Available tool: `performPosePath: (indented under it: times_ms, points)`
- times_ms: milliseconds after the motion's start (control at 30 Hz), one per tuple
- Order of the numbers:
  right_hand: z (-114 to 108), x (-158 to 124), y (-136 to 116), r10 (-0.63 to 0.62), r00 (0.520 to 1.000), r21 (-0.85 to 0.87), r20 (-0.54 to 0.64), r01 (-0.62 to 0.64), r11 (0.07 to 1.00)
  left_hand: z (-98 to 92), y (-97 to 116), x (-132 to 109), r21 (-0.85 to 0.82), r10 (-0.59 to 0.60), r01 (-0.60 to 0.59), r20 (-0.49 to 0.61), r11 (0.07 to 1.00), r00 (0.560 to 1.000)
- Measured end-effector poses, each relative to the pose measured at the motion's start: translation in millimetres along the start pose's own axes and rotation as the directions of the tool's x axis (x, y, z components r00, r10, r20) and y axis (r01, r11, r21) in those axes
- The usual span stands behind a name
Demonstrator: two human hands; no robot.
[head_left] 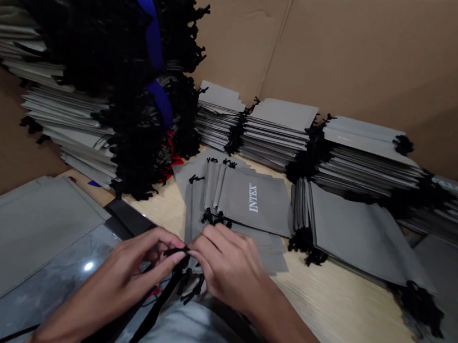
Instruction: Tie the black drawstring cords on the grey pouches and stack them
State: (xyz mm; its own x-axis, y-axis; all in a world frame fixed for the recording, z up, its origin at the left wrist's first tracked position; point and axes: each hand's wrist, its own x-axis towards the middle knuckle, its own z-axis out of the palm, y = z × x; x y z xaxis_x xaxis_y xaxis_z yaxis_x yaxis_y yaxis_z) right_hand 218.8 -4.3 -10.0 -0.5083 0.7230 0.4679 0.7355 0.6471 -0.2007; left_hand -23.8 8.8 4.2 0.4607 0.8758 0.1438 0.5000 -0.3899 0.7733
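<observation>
On my feed, a corrugated cardboard wall [377, 56] fills the view from 12 to 3 o'clock, and a pale wood-grain table [344, 318] shows at 4 o'clock. The biggest mass is a heap of stacked grey drawstring pouches [63, 108] at 10 o'clock, their black cord ends bunched in a dense tangle, with a blue strap [153, 30] lying across the top. Three more stacks [277, 133] line up from 12 to 2 o'clock, and a pile of flat pouches [357, 229] sits at 3 o'clock. At 8 o'clock a flat grey sheet [20, 233] lies beside a glossy dark slab [43, 281]. Near the centre, a loose spread of pouches lies on the table, the top grey pouch [254, 200] printed INTEX in white. My hands are low at 6 o'clock, just in front of that spread: my left hand [130, 271] and right hand [228, 268] are brought together, fingertips pinching a black drawstring cord [177, 253] between them, its ends hanging toward my lap.
</observation>
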Motion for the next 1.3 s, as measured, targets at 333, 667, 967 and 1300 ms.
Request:
performPosePath:
  times_ms: [333,667,967,1300]
  points:
    - [-9,6,2,0.005,0.993,0.03,0.115,-0.009,0.999,-5.6,4,-2,0.278,0.278,-0.262,-0.017,0.924,0.961]
    - [-15,32,17,-0.056,0.966,0.282,0.254,-0.018,0.959,-18.8,-16,-2,0.461,0.418,-0.366,-0.012,0.809,0.909]
    - [0,28,24,-0.172,0.973,0.282,0.154,0.123,0.951,-10.3,-48,-1,0.505,0.481,-0.426,0.024,0.751,0.876]
    - [12,23,28,-0.171,0.985,0.453,-0.003,0.154,0.878,-11.8,-31,8,0.286,0.301,-0.294,0.019,0.912,0.953]
